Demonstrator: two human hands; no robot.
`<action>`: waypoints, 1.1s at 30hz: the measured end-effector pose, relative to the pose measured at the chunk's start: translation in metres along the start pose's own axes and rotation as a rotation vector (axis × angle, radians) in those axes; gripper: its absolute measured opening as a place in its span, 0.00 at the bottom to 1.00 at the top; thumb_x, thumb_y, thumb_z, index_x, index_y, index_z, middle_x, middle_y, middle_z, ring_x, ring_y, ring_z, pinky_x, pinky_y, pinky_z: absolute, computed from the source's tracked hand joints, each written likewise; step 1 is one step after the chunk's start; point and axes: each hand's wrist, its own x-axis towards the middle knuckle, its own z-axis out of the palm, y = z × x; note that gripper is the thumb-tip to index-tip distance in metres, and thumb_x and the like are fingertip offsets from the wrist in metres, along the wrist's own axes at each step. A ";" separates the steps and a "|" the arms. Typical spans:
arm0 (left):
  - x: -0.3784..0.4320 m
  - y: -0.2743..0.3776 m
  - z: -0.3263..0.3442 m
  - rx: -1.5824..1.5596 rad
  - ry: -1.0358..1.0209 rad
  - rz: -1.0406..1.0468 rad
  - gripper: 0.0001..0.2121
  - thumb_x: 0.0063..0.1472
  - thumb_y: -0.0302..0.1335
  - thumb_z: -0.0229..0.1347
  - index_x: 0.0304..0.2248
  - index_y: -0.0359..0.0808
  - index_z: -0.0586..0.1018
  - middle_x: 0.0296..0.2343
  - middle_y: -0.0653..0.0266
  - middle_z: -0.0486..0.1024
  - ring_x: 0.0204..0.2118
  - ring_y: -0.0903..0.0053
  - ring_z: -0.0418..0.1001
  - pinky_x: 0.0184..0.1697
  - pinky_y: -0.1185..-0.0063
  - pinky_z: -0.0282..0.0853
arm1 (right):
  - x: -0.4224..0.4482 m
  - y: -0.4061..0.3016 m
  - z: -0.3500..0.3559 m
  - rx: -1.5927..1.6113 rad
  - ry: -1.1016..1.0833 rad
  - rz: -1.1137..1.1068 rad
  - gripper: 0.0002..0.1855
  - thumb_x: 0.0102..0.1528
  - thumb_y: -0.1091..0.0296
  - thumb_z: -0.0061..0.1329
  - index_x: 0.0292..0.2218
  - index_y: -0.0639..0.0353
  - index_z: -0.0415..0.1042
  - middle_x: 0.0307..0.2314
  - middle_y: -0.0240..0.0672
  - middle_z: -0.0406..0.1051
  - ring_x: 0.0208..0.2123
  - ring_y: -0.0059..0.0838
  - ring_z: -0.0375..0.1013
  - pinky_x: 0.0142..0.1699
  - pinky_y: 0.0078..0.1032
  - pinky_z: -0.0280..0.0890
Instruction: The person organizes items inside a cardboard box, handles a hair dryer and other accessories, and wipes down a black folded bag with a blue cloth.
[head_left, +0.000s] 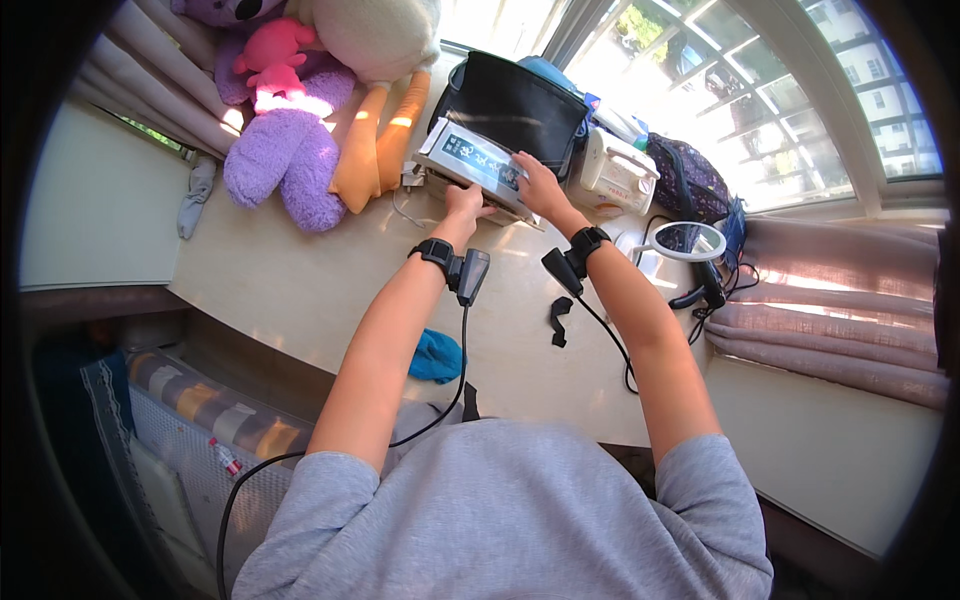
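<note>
Both hands are at a long white cardboard box (461, 154) with a blue-green label bearing writing. My left hand (466, 202) grips its near long side, with the fingers partly hidden beneath. Over the right end of the box, my right hand (541, 186) has its fingers curled onto the top. Another box-like thing shows under its near edge, mostly hidden. Directly behind stands a black bag (514, 105). To the right of my right hand is a white appliance (616, 174) with a handle and a knob.
Plush toys (289, 150) sit at the back left of the pale tabletop (292, 277). A round white-framed mirror (686, 240), a dark patterned bag (686, 176) and black cables lie right. A black strap (559, 321) and blue cloth (437, 356) lie nearer. Cables hang from both wrist devices.
</note>
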 end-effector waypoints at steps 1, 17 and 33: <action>0.004 0.000 -0.006 -0.009 0.008 -0.015 0.14 0.50 0.20 0.42 0.38 0.23 0.58 0.37 0.49 0.60 0.35 0.61 0.66 0.26 0.73 0.72 | -0.005 -0.008 -0.008 0.116 0.037 0.048 0.16 0.45 0.75 0.33 0.39 0.63 0.60 0.38 0.47 0.60 0.39 0.43 0.61 0.44 0.28 0.56; -0.103 -0.144 -0.204 1.642 -0.440 0.312 0.32 0.40 0.36 0.56 0.46 0.42 0.59 0.46 0.55 0.52 0.48 0.62 0.50 0.48 0.71 0.51 | -0.288 0.017 0.047 0.002 -0.656 0.934 0.19 0.40 0.67 0.39 0.37 0.55 0.66 0.42 0.55 0.51 0.46 0.45 0.51 0.50 0.29 0.47; -0.097 -0.152 -0.215 1.691 -0.322 0.144 0.17 0.44 0.33 0.52 0.35 0.38 0.67 0.34 0.58 0.64 0.40 0.65 0.60 0.42 0.72 0.57 | -0.034 -0.115 -0.106 0.627 0.048 0.198 0.14 0.47 0.71 0.39 0.37 0.65 0.65 0.38 0.35 0.59 0.35 0.25 0.63 0.40 0.17 0.58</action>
